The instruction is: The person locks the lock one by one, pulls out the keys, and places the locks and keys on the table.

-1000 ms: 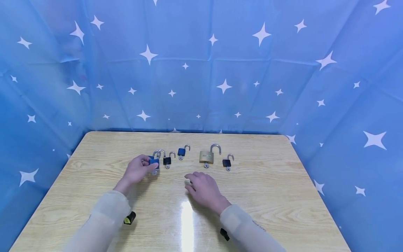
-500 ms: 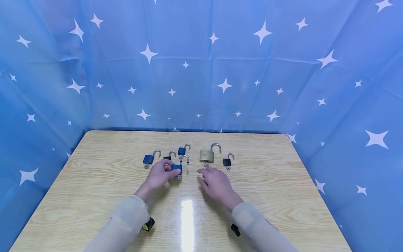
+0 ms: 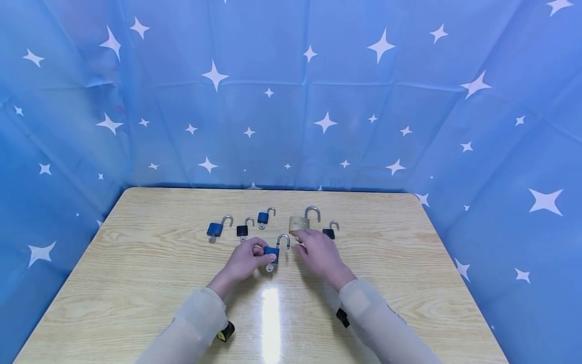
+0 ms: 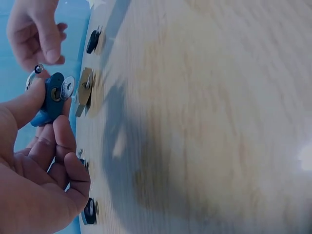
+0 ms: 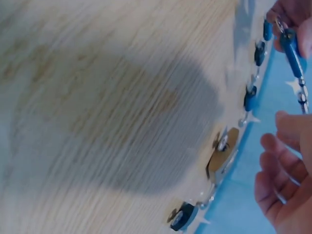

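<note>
My left hand (image 3: pixel 244 261) pinches a blue padlock (image 3: pixel 272 252) between thumb and fingers, held up over the table's middle. Its shackle is raised and unlatched, and a round-headed key (image 4: pixel 67 88) sticks out of its keyhole in the left wrist view. To the right, my right hand (image 3: pixel 321 253) has its fingers loosely bent, with nothing in them. Those fingertips are just right of the blue padlock's shackle and overlap the bottom of a large brass padlock (image 3: pixel 297 224) in the head view. The right wrist view also shows the held padlock (image 5: pixel 292 51) above my right hand (image 5: pixel 287 170).
Across the table's (image 3: pixel 409 283) back part lie a blue padlock (image 3: pixel 214 229), a black padlock (image 3: pixel 242 230), a small blue padlock (image 3: pixel 262 217) and another black padlock (image 3: pixel 329 233), partly behind the right hand. A starry blue curtain (image 3: pixel 282 111) hangs behind and around.
My left hand has carried the blue padlock from the left row rightward and nearer to me. My right hand has shifted right and slightly farther away, up to the brass padlock's lower edge.
</note>
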`<state>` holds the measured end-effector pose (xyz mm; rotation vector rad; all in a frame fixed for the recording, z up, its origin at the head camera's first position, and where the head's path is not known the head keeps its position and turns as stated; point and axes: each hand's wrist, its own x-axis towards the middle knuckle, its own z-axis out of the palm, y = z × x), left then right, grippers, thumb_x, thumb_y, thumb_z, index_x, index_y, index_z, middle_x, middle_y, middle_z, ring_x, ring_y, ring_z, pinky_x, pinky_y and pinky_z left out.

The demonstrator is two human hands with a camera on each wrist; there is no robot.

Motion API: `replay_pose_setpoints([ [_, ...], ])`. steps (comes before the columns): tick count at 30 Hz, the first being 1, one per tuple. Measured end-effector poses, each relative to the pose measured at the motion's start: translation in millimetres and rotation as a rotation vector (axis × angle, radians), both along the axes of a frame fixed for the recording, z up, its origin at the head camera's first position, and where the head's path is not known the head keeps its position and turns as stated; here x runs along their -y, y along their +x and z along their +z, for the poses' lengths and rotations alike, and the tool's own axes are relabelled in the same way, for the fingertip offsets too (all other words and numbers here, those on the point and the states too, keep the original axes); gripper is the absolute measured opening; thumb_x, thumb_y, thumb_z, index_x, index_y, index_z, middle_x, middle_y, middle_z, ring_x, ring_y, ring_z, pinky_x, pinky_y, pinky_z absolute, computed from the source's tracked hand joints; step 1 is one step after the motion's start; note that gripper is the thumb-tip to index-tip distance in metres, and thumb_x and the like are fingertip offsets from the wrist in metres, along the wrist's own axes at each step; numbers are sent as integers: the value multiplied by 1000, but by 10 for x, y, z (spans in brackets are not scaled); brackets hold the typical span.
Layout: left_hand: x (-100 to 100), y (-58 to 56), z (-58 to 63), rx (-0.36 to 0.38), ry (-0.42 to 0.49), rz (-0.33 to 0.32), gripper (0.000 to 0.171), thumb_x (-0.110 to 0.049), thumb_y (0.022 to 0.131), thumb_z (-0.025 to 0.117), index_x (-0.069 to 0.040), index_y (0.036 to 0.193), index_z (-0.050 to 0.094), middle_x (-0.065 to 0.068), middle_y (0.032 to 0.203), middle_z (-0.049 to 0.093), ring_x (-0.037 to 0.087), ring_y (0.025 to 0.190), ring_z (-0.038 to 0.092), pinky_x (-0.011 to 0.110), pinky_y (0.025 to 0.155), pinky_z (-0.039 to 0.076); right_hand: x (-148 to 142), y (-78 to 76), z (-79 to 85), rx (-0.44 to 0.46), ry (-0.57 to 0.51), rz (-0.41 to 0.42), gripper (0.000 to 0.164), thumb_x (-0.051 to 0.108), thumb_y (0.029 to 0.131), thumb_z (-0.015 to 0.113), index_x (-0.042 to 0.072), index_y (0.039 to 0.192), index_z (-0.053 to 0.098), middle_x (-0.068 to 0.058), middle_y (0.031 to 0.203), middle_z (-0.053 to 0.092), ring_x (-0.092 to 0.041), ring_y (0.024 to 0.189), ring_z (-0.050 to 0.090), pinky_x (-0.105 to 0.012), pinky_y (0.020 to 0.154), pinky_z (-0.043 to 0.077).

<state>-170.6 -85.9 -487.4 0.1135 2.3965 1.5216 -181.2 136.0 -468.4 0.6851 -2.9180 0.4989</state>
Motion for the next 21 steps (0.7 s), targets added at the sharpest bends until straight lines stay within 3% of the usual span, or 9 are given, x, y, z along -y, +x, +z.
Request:
replay_pose_setpoints([
  [11,-86,44,-34,-17,70,-65,29,-28,84,74,-9,100,59,-3,65,47,15,64,44,32,67,35,-42,-41,57,38,-98,122,35,11,94,60,18,127,54,3,108,64,-12,97,59,-33,83,51],
  [17,-113,41,-18,17,83,-29,33,-30,81,77,-10,102,63,0,79,66,15,76,57,33,74,43,-62,-23,72,64,-155,148,27,11,94,59,20,120,57,4,114,62,-10,102,57,-33,84,51],
  [21,-132,48,-8,24,92,-22,34,-29,81,77,-8,105,67,3,87,69,16,79,60,34,74,47,-70,-9,93,81,-173,161,25,14,95,59,20,119,57,5,117,61,-9,104,57,-33,85,51],
])
